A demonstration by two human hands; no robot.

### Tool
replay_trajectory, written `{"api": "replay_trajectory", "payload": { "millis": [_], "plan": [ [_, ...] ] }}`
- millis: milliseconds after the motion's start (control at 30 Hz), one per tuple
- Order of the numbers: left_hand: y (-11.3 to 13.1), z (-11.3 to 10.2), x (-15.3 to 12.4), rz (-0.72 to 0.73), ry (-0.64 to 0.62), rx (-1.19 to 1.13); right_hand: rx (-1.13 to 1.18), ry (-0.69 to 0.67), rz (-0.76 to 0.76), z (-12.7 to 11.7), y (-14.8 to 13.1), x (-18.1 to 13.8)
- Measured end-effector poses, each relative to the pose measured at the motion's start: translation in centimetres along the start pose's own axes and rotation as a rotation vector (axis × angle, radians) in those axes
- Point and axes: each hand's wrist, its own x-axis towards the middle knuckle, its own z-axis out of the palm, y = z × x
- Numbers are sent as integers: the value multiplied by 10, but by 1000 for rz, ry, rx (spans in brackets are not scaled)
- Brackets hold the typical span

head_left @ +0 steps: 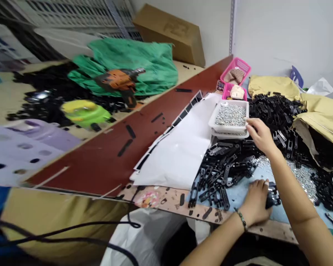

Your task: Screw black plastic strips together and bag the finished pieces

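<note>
My left hand (256, 201) rests on the blue mat (240, 197) near the table's front edge, its fingers closed on a small black part (271, 201). Its wrist wears a bead bracelet. My right hand (259, 133) reaches forward to the near right corner of a white tray (229, 131) full of small silver screws. Its fingers are curled at the tray's rim, and what they hold, if anything, is hidden. Between the two hands lies a heap of flat black plastic parts (224, 168).
A bigger pile of black parts (277, 111) and loose silver screws (302, 175) lie right. Pink baskets (235, 66) stand behind the tray. White sheets (183, 147), a red board (113, 155), green cloth (133, 62), an orange drill (119, 79), a cardboard box (169, 33) lie left.
</note>
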Motion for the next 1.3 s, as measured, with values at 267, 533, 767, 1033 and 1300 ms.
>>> {"api": "replay_trajectory", "payload": {
  "millis": [267,533,767,1033,1300],
  "plan": [
    [-2,-48,-10,-283,76,-892,259,137,338,-65,13,-132],
    [9,-48,-14,-689,-520,-1848,229,-15,417,-24,-6,-197],
    [9,-46,-32,-595,32,-892,-47,-26,850,-17,18,-220],
    [20,-2,-12,-135,53,241,-470,-97,647,-19,9,-216],
    [25,-6,-2,-94,-39,244,-377,115,355,-63,11,-223]
  ]
}}
